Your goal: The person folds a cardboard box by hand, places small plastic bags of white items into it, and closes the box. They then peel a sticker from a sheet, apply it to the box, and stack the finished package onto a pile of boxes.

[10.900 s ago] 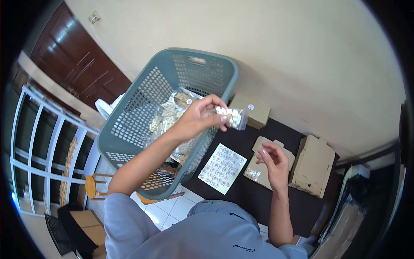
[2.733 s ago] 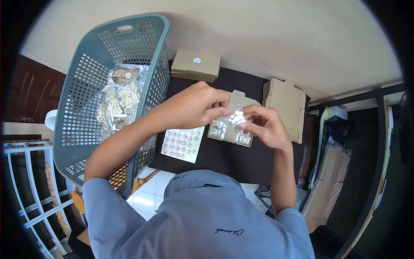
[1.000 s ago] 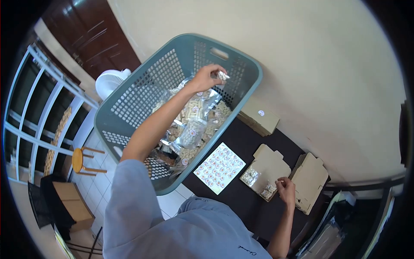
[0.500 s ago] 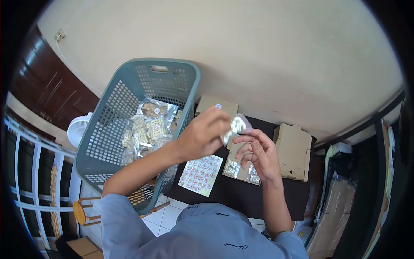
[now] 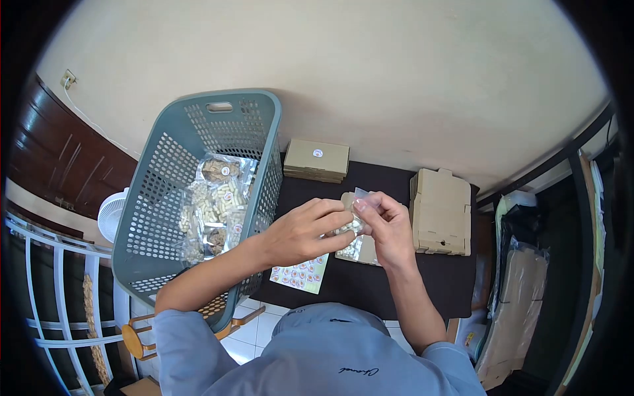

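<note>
Clear plastic bag with chunky off-white pieces inside, and right now we've got it up between both hands, above the dark table. Our right hand has the top of it pinched between thumb and fingers, with a bit of the see-through plastic poking up past the thumb. Our left hand reaches across with its fingers bent in at the bag, but we honestly can't tell whether it's gripping or just touching. Below our hands sits an open cardboard box with a small filled packet in it, partly blocked from view. Just left of that, the sticker sheet is half covered by our forearm. Big grey-green basket on our left holds more bagged stuff. Folded cardboard lies to the right, and a box stack is near the wall.
</note>
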Demonstrator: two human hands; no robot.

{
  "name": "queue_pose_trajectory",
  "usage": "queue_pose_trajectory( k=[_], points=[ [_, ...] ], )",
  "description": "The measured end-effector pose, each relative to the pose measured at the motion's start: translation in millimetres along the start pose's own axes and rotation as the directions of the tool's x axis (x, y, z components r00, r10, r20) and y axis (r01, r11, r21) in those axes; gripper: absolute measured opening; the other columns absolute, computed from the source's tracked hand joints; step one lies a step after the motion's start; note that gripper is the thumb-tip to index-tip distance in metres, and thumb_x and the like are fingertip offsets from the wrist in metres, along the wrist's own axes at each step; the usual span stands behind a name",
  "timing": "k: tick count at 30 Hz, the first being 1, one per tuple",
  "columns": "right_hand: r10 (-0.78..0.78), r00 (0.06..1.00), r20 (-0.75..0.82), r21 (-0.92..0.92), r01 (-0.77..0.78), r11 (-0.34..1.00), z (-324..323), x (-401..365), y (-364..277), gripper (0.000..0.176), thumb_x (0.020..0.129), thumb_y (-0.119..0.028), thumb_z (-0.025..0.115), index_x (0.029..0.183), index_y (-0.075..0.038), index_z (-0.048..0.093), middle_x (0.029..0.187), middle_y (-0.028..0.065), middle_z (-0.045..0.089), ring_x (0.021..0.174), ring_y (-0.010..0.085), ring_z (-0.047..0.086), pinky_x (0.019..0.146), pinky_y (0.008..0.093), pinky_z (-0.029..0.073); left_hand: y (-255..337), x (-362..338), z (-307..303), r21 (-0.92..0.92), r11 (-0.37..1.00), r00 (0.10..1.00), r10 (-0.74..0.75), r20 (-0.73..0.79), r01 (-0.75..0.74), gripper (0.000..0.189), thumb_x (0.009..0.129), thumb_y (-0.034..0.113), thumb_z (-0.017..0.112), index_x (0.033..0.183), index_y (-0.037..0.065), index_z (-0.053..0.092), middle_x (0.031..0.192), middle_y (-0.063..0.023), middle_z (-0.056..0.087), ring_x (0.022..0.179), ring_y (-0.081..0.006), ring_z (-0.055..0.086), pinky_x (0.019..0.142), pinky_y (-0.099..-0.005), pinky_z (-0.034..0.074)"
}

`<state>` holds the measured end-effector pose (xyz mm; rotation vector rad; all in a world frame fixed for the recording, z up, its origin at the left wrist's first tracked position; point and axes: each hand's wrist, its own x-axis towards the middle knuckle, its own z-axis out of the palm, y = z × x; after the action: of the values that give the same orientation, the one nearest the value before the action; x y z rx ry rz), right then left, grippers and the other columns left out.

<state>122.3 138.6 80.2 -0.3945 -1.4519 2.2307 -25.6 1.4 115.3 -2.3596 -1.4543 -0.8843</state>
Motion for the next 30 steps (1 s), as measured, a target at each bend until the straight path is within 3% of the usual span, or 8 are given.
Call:
queue_pose_trajectory(
  k=[6,12,14,18,21,22,24,30],
  points=[
    [0.057,0.997,-0.051,-0.102,-0.062,0.993,2.1,-0.2,-10.3,0.02,0.093,-0.011,0.062,0.105,0.004,0.064,0.091,0.0091,0.068,0.078,0.0115,0.066,0.062,0.024,0.057,-1.8,-1.8,0.8,-0.054,0.997,0.998,-0.059,0.02,0.06,0.03,0.065,0.004,0.07,0.094,0.002,0.064,0.105,-0.0143,0.056,0.096,-0.0311,0.057,0.075,-0.0381,0.051],
    [0.05,0.998,0.033,0.044,-0.051,0.998,-0.7,-1.1,-17.3,0.022,0.096,-0.008,0.055,0.11,0.008,0.061,0.096,0.0139,0.067,0.085,0.0187,0.067,0.072,0.0294,0.061,-5.8,-6.9,4.5,-0.134,0.975,0.984,-0.175,0.024,0.176,0.031,0.067,-0.001,0.072,0.097,0.001,0.065,0.101,-0.0155,0.055,0.088,-0.03,0.058,0.073,-0.0364,0.05],
    [0.058,0.997,0.047,0.047,-0.06,0.997,-6.3,0.8,-16.8,0.022,0.096,-0.007,0.055,0.111,0.008,0.061,0.097,0.0145,0.067,0.085,0.0188,0.067,0.073,0.029,0.06,-3.6,-5.1,6.3,-0.156,0.962,0.975,-0.222,0.015,0.222,0.025,0.067,-0.003,0.068,0.09,0.003,0.061,0.105,-0.0142,0.056,0.092,-0.0291,0.057,0.072,-0.0364,0.051],
    [0.043,0.999,0.03,-0.093,-0.04,0.995,-14.8,4.4,-21.7,0.019,0.095,-0.006,0.057,0.107,0.007,0.063,0.09,0.0138,0.068,0.077,0.0159,0.067,0.067,0.0277,0.06,-4.5,2.6,2.4,-0.36,0.887,0.954,-0.298,0.03,0.288,0.024,0.072,0.001,0.071,0.093,0.002,0.06,0.102,-0.013,0.058,0.086,-0.0272,0.059,0.071,-0.0343,0.05],
    [0.002,0.999,0.046,-0.252,0.009,0.968,-15.3,2.8,-23.6,0.015,0.092,-0.004,0.061,0.099,0.008,0.066,0.086,0.0113,0.068,0.073,0.0125,0.065,0.062,0.025,0.056,-5.8,2.1,5.9,-0.617,0.566,0.764,-0.639,0.092,0.547,0.032,0.081,0.012,0.075,0.105,0.001,0.056,0.089,-0.0075,0.061,0.083,-0.0153,0.06,0.068,-0.0277,0.048],
    [0.015,0.999,0.039,-0.253,-0.005,0.968,-12.7,2.6,-23.9,0.015,0.092,-0.004,0.061,0.099,0.008,0.066,0.086,0.0113,0.068,0.073,0.0125,0.065,0.062,0.025,0.056,-7.1,2.7,8.4,-0.697,0.426,0.71,-0.683,0.172,0.577,0.025,0.085,0.004,0.069,0.105,0.0,0.053,0.093,-0.0059,0.058,0.082,-0.0061,0.055,0.069,-0.021,0.046],
    [-0.022,0.993,0.116,-0.301,0.056,0.952,-7.6,3.6,-23.3,0.015,0.091,-0.004,0.062,0.099,0.008,0.065,0.085,0.0102,0.068,0.072,0.0117,0.064,0.063,0.0247,0.055,-10.0,6.9,11.0,-0.702,0.256,0.615,-0.722,0.318,0.664,0.018,0.089,0.004,0.065,0.102,0.0,0.054,0.09,-0.0037,0.058,0.078,-0.0046,0.055,0.065,-0.0197,0.045],
    [-0.053,0.995,0.089,-0.292,0.078,0.953,-5.2,5.5,-24.4,0.013,0.093,-0.006,0.059,0.096,0.005,0.066,0.083,0.0076,0.067,0.071,0.0099,0.063,0.063,0.0248,0.053,-10.9,15.8,14.6,-0.739,0.237,0.632,-0.71,0.312,0.631,0.01,0.091,0.008,0.063,0.09,-0.002,0.06,0.078,-0.0026,0.061,0.066,-0.0037,0.055,0.057,-0.0193,0.045]
  ],
)
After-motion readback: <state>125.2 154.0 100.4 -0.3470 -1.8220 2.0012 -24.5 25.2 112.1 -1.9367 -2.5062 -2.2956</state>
